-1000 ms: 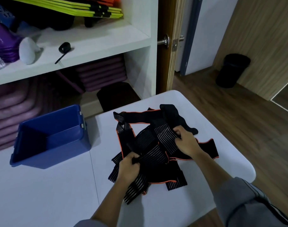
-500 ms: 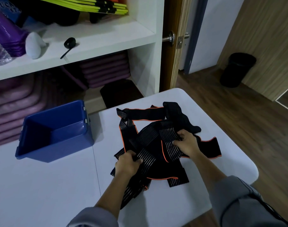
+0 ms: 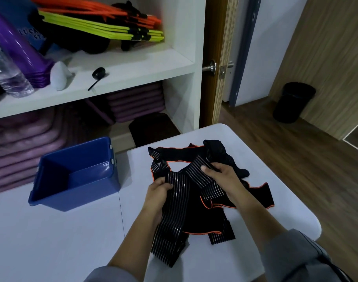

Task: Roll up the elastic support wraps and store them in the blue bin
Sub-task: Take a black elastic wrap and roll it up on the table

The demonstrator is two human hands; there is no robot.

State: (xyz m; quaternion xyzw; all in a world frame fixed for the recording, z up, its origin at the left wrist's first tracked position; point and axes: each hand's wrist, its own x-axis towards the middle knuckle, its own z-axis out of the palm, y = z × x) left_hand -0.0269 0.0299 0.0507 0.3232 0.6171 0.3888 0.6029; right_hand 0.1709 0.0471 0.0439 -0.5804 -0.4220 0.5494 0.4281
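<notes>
Gripping one black stripy stretchy wrap (image 3: pixel 172 231), left hand (image 3: pixel 157 193) and right hand (image 3: pixel 223 178) have the blue plastic bin (image 3: pixel 78 196) at nine o'clock, nearer the left.

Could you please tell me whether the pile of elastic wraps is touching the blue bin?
Apart. The head view shows bare white table between the blue bin's right wall and the nearest elastic wraps.
</notes>
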